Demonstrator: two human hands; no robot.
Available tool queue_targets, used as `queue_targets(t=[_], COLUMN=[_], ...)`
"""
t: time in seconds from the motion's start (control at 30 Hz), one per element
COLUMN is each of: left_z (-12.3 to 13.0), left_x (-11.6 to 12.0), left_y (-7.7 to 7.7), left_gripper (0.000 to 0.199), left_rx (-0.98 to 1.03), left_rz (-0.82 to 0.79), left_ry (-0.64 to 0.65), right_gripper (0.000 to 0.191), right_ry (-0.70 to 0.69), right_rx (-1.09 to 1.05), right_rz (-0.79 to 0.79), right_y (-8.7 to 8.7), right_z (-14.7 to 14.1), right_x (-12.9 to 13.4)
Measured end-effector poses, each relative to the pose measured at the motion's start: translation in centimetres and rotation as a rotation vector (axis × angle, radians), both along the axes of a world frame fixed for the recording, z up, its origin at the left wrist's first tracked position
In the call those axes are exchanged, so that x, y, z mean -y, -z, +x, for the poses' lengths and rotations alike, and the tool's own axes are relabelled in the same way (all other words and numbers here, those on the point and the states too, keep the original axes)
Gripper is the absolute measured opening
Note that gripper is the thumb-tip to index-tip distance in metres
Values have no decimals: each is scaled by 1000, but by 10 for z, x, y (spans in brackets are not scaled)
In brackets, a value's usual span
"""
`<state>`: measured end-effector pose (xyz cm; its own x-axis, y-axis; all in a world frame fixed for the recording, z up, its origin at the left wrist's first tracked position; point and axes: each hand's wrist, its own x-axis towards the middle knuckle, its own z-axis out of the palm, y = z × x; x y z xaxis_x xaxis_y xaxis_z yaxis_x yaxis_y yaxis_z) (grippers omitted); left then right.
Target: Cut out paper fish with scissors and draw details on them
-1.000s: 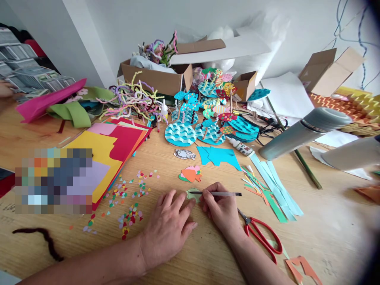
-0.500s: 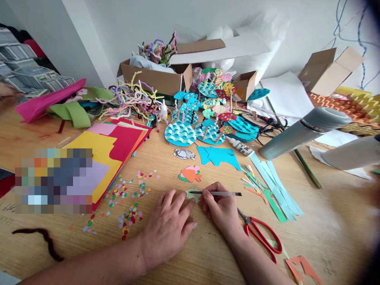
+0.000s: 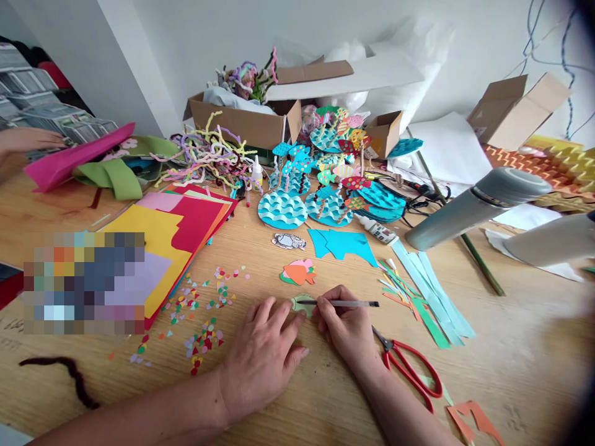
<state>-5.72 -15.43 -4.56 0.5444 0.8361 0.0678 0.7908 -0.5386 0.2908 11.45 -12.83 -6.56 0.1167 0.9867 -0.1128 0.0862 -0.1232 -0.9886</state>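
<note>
A pen (image 3: 351, 303) is pinched in my right hand (image 3: 346, 325), its tip on a small pale green paper cutout (image 3: 304, 303). A dark curved line shows near that cutout's left end. My left hand (image 3: 264, 347) lies open and flat on the table, its fingertips at the cutout's lower left edge. Just beyond are layered orange, pink and green paper fish (image 3: 300, 272) and a grey-and-white printed cutout (image 3: 288, 241). Red-handled scissors (image 3: 411, 368) lie beside my right wrist. Scattered paper confetti (image 3: 204, 334) is left of my left hand.
Coloured paper sheets (image 3: 158, 248) lie left, partly under a blurred patch. Finished wave-and-fish pieces (image 3: 283, 209), pipe cleaners (image 3: 209, 148) and a cardboard box (image 3: 242, 121) stand at the back. Blue strips (image 3: 430, 297) and a grey flask (image 3: 474, 207) are right. Another person's hand (image 3: 32, 139) shows far left.
The other person's hand at the far left has come further into view, reaching right over the stacked items. My own hands and the pen look almost unmoved.
</note>
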Motion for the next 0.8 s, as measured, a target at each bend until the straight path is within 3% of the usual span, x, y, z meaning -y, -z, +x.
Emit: queue_targets(t=[0.8], left_z=[0], left_x=[0], left_y=[1], left_gripper=[43], left_rx=[-1], left_rz=[12], left_ry=[-4], right_gripper=[25], right_ry=[9], right_rx=[9], right_rz=[-11], right_y=[0], right_z=[0], right_x=[0])
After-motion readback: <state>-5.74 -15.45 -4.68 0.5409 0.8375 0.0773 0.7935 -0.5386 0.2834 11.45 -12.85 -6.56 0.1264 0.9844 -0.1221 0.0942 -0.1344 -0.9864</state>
